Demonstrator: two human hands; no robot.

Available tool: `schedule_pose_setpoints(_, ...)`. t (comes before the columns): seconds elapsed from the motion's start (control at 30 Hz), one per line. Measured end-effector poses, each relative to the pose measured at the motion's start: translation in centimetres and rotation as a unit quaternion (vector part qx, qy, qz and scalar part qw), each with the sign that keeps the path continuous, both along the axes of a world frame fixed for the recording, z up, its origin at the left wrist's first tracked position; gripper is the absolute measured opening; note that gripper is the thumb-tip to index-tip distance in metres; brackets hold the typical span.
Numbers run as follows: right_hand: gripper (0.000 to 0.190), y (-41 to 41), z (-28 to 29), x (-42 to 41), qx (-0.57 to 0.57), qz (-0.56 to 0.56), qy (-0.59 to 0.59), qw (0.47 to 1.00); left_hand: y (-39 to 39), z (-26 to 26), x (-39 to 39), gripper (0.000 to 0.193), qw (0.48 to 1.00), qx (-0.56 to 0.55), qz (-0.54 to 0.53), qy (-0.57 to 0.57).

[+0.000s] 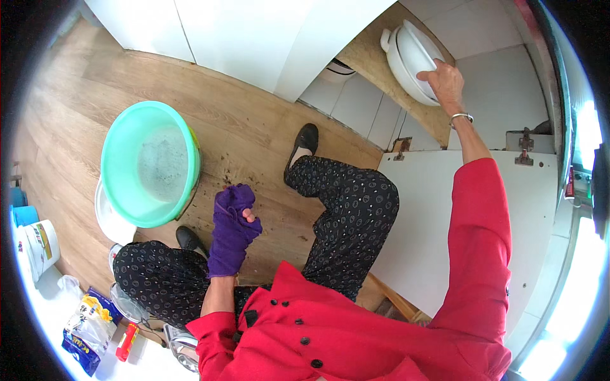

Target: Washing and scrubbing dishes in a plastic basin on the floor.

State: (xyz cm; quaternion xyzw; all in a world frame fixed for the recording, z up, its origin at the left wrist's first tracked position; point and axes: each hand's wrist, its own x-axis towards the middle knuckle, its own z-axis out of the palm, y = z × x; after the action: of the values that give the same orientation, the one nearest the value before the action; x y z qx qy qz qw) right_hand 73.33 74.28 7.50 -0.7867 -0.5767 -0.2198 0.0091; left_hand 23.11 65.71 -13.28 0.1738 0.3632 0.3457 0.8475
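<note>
My right hand [444, 85], a metal bracelet at its wrist, grips the rim of a white basin [413, 64] with a handle, which sits tilted on a brown shelf board [369, 57] inside a cabinet. A second white piece seems to rest in or on that basin. A purple cloth [232, 233] wraps my left hand [248, 215]; only some fingertips show through it, bent inward against the fabric. To the left of the cloth, a large mint-green plastic tub [151, 164] stands on the wooden floor, with a little grey residue at its bottom.
An open white cabinet door [467, 214] lies right of my knee. Dark crumbs [233, 176] are scattered on the floor between my feet. Beneath the tub is a white lid or basin [107, 214]. A white bucket [40, 245], bags [90, 328] and a red tube-shaped pack [127, 342] are at lower left.
</note>
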Motion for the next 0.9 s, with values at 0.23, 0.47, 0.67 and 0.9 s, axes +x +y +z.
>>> schedule_pose_setpoints(0.23,0.031,-0.1,-2.2,0.3,-0.013,-0.006,-0.032,0.999,0.2,-0.2,0.2,0.059,0.999,-0.024,0.002,0.022)
schedule_pose_setpoints(0.47,0.034,0.2,-3.0,-0.8,-0.012,-0.028,-0.023,0.999,0.8,0.3,-0.1,0.058,0.991,-0.115,0.047,-0.056)
schedule_pose_setpoints(0.67,0.036,0.2,-4.3,-0.2,0.015,-0.047,-0.051,0.997,0.6,0.1,0.1,0.059,0.999,0.029,0.007,0.035)
schedule_pose_setpoints(0.9,0.036,0.1,-5.3,-0.3,0.029,-0.037,-0.035,0.998,0.5,-0.9,-0.1,0.058,0.999,0.022,0.014,0.037)
